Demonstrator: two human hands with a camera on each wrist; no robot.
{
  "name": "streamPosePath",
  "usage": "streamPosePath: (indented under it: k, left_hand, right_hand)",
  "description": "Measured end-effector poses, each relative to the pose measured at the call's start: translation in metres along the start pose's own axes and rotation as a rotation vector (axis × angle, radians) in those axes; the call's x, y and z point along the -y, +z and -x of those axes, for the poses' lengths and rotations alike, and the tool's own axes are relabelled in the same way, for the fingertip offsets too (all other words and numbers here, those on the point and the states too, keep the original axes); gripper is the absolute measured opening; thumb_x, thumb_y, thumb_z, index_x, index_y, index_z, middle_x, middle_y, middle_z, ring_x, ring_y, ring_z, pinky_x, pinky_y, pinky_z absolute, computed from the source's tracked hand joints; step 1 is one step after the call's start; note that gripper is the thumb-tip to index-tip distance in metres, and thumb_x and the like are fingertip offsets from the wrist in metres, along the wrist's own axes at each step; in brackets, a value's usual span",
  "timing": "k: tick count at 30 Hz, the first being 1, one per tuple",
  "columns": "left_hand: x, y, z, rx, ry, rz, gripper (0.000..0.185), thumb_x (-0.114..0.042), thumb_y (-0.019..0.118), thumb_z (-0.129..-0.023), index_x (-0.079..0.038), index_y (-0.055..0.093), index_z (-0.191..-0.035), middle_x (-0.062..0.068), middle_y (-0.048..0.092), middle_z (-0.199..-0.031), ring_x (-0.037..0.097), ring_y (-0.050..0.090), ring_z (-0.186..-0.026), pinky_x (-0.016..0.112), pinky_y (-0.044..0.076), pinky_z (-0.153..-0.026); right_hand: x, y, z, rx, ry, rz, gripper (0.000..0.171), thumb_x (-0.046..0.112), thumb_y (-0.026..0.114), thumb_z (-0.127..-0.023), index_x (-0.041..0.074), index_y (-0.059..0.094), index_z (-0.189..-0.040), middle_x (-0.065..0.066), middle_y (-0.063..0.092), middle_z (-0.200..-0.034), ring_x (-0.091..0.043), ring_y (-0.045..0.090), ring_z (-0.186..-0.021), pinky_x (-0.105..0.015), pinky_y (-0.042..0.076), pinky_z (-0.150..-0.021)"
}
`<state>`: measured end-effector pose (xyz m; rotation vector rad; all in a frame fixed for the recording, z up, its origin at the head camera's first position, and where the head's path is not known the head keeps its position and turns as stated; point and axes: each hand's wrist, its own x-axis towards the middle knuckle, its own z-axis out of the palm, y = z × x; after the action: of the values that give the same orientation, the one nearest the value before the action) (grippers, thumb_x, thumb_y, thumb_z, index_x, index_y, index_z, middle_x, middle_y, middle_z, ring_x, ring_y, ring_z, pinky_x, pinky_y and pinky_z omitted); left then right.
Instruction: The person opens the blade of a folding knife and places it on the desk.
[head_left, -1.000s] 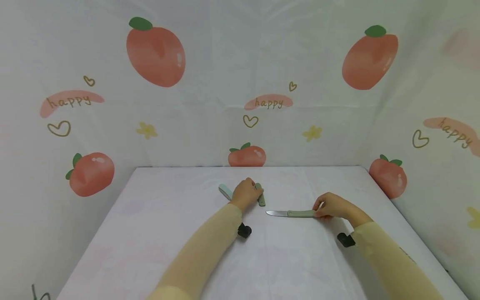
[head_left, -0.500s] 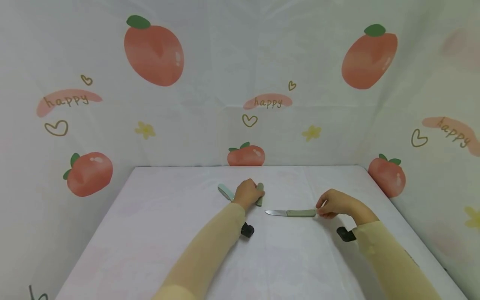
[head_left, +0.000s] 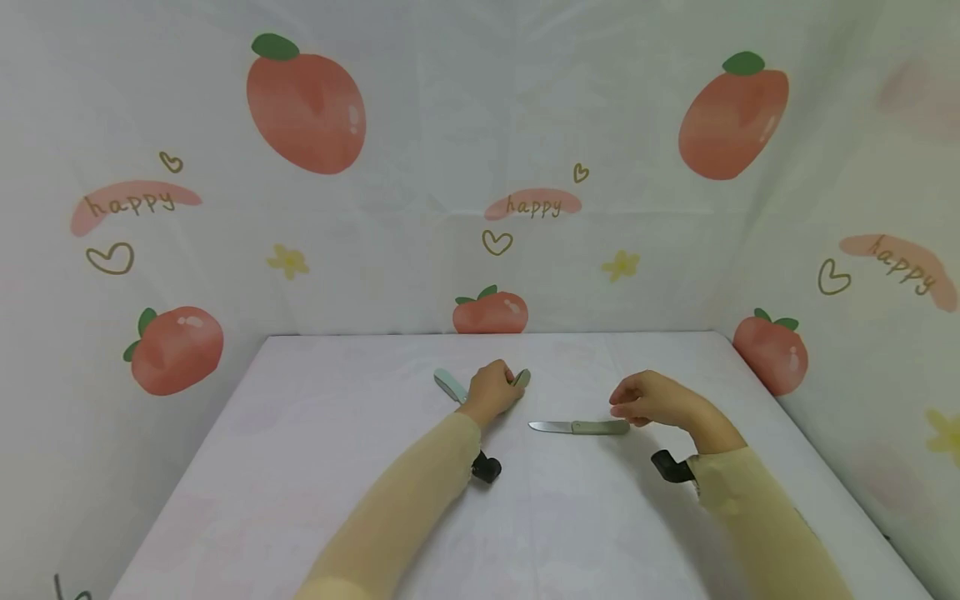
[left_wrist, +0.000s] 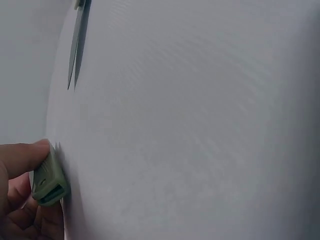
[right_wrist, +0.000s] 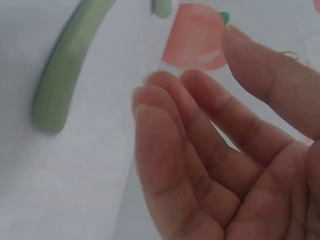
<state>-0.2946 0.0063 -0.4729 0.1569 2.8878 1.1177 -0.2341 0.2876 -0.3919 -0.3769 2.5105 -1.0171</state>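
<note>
My left hand pinches a green, handle-shaped piece between thumb and fingers. The left wrist view shows a slot in the end of this green piece; whether a blade is folded inside cannot be told. A knife with a green handle lies on the table, its blade pointing left. My right hand hovers just above the end of that handle, with loosely bent fingers and nothing between them. In the right wrist view the knife handle lies apart from the fingertips.
A pale blue-green, handle-like item lies behind my left wrist, partly hidden. The white-covered table meets a fruit-printed cloth backdrop at its far and side edges. Black wrist mounts hang below both sleeves.
My right hand has let go of the knife handle, risen and shifted left. The green piece in my left hand has tilted, and its near end is now hidden by the hand.
</note>
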Motion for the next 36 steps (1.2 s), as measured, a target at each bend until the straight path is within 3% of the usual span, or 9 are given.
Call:
streamPosePath:
  k: [9, 18, 25, 29, 36]
  left_hand:
    - [-0.001, -0.006, 0.007, -0.022, 0.080, 0.104, 0.022, -0.025, 0.081, -0.086, -0.012, 0.064, -0.092, -0.003, 0.066, -0.083, 0.013, 0.059, -0.078, 0.031, 0.047, -0.074]
    - [-0.005, -0.010, 0.025, 0.019, 0.077, 0.246, 0.025, -0.029, 0.083, -0.085, -0.013, 0.065, -0.093, -0.004, 0.068, -0.088, 0.013, 0.060, -0.083, 0.029, 0.049, -0.073]
    - [-0.011, -0.010, 0.038, 0.043, 0.099, 0.364, 0.027, -0.029, 0.083, -0.084, -0.013, 0.065, -0.095, -0.005, 0.067, -0.089, 0.010, 0.061, -0.082, 0.026, 0.051, -0.070]
    - [-0.014, -0.012, 0.043, 0.049, 0.131, 0.417, 0.027, -0.027, 0.084, -0.084, -0.010, 0.065, -0.094, -0.003, 0.068, -0.088, 0.010, 0.063, -0.081, 0.026, 0.052, -0.068]
    - [-0.015, -0.011, 0.048, 0.096, 0.156, 0.469, 0.027, -0.025, 0.083, -0.085, -0.007, 0.064, -0.094, 0.000, 0.067, -0.088, 0.010, 0.064, -0.078, 0.025, 0.053, -0.067]
  right_hand:
    - [0.016, 0.011, -0.007, -0.178, -0.040, -0.013, 0.028, 0.022, 0.068, -0.097, -0.003, 0.067, -0.111, -0.012, 0.068, -0.096, -0.031, 0.068, -0.087, -0.039, 0.056, -0.081]
    - [0.022, 0.042, -0.023, -0.320, -0.078, -0.084, 0.031, 0.027, 0.064, -0.100, -0.001, 0.067, -0.114, -0.021, 0.070, -0.106, -0.036, 0.070, -0.091, -0.041, 0.056, -0.081]
    - [0.024, 0.065, -0.036, -0.421, -0.159, -0.151, 0.034, 0.025, 0.066, -0.099, -0.004, 0.066, -0.117, -0.016, 0.071, -0.105, -0.037, 0.071, -0.091, -0.037, 0.057, -0.078]
    - [0.026, 0.072, -0.042, -0.441, -0.194, -0.209, 0.034, 0.023, 0.066, -0.099, -0.005, 0.064, -0.118, -0.017, 0.071, -0.105, -0.036, 0.070, -0.091, -0.034, 0.058, -0.077]
    - [0.029, 0.079, -0.046, -0.394, -0.212, -0.347, 0.028, 0.009, 0.064, -0.099, -0.011, 0.061, -0.118, -0.021, 0.069, -0.101, -0.038, 0.070, -0.092, -0.031, 0.058, -0.076]
